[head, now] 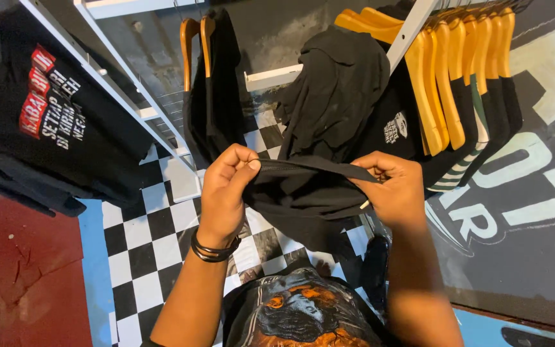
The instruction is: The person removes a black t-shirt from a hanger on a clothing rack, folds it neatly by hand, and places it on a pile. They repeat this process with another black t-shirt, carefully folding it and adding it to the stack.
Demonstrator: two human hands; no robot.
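Observation:
A black T-shirt hangs over the white rack rail and droops down in front of me. My left hand pinches the shirt's edge at the left, a black band on its wrist. My right hand grips the same edge at the right, so the fabric is pulled taut between both hands. The lower part of the shirt bunches below that stretched edge.
Orange wooden hangers with dark shirts fill the rail at the right. Two more hangers hold a black garment at centre. A black printed T-shirt hangs at the left. Checkered floor lies below, a white shelf frame beside it.

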